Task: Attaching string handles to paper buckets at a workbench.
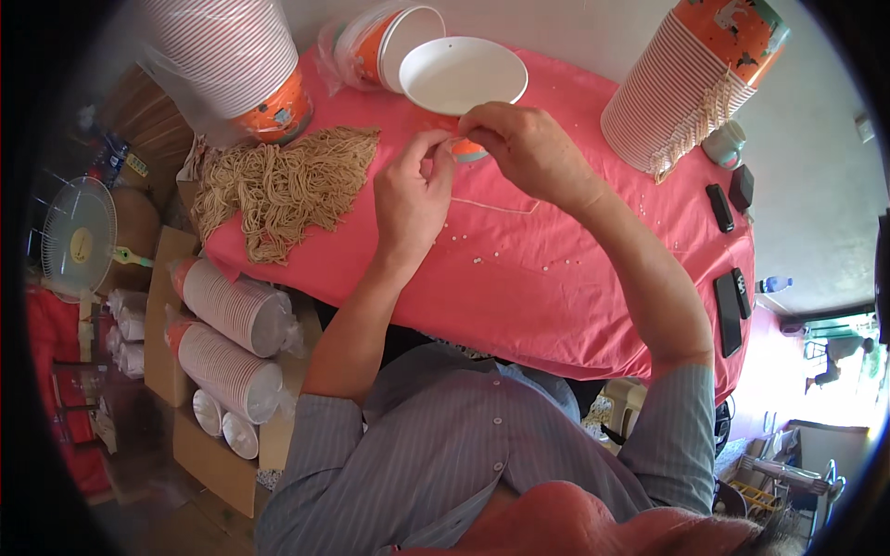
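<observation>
At the centre of my feed, the bare left hand (414,190) and bare right hand (538,153) meet fingertip to fingertip. I read both as narrow, thumb and fingers pinched; what sits between them is too small for me to tell. A thin off-white string (491,206) trails at six o'clock of that meeting point, close under the hands, over the pink cloth-covered table (565,324). Small round white beads (477,261) lie scattered beyond it, also toward six.

At twelve, just behind the fingers, I have a round white tub with an orange outside (462,79). A loose heap of tan cords (287,181) spreads at nine. At two, a tall stack of ribbed white paper tubs (644,107) leans, a cream braided cord bundle (700,116) against it.
</observation>
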The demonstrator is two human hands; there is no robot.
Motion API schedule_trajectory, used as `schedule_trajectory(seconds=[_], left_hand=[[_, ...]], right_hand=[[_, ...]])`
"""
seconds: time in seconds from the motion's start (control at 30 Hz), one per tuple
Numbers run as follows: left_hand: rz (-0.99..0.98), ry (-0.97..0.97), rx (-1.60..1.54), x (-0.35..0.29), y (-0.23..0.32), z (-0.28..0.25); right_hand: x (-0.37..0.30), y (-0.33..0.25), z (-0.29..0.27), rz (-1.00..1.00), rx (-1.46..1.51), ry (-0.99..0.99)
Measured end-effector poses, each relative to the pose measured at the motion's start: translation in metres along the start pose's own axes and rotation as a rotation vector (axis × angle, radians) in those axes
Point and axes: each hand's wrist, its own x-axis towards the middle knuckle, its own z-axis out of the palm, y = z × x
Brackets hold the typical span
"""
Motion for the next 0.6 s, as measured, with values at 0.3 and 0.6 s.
schedule_trajectory(seconds=[0.3, 0.6], left_hand=[[-0.201, -0.075, -0.221, -0.001, 0.009, 0.002], [-0.616, -0.278, -0.647, -0.002, -0.008, -0.007]], right_hand=[[-0.004, 0.003, 0.001, 0.115, 0.036, -0.048], [-0.007, 0.012, 0.010, 0.043, -0.026, -0.011]])
